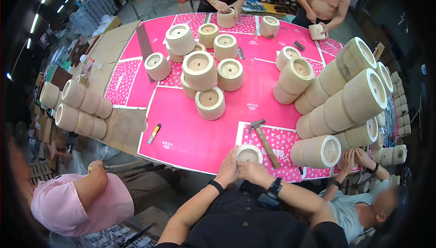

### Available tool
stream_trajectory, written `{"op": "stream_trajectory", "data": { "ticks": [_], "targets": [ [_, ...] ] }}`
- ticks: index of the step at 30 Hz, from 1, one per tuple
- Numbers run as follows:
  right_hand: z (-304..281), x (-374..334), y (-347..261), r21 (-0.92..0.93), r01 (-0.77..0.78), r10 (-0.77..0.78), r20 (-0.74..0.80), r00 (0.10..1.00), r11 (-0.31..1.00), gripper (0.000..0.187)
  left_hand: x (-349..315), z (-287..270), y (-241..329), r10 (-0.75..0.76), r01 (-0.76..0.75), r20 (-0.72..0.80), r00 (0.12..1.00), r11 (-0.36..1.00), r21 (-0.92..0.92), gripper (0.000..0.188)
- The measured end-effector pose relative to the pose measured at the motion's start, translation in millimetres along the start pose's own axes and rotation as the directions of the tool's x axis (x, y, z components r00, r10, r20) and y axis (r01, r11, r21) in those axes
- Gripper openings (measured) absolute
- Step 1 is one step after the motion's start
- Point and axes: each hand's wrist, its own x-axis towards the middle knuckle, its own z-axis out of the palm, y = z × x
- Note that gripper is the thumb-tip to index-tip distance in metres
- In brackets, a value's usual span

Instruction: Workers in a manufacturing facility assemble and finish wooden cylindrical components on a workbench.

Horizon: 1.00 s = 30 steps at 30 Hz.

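Your fingers are closed about a pale cylinder (249, 155): those of your left hand (228, 168) lie close together along its left wall, and those of your right hand (255, 174) curl in against its near side. The fingertips are partly hidden; their exact spread cannot be told. The cylinder is at the near edge of the pink-covered table (195, 134), directly before you. Its recessed face is turned up and its long axis stands roughly upright; any slight tilt cannot be judged. The recess shows a speckled floor; whether this is loose matter cannot be determined. Similar recessed cylinders, several with a central hole, stand in a middle cluster (200, 71). Just right of your cylinder lies a claw hammer (266, 146), head pointing away from you, handle toward you.
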Motion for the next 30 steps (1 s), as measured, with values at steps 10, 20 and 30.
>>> {"op": "stream_trajectory", "data": {
  "ticks": [10, 20, 30],
  "targets": [
    [-63, 4, 44, -0.645, 0.360, -0.459, 0.017, 0.888, 0.674, 0.032, 21, -24, 41, -0.083, 0.078, 0.141, 0.987, 0.996, 0.042, 0.119],
    [-13, -21, 17, 0.276, 0.029, -0.082, 0.180, 0.980, 0.961, 0.038, 13, -12, 25, -0.049, 0.050, 0.009, 0.999, 0.987, -0.155, 0.104],
    [-13, -12, 31, 0.200, 0.051, -0.067, 0.073, 0.995, 0.978, 0.032, 1, 6, 20, -0.195, 0.200, 0.078, 0.978, 0.979, -0.050, 0.123]
  ]
}}
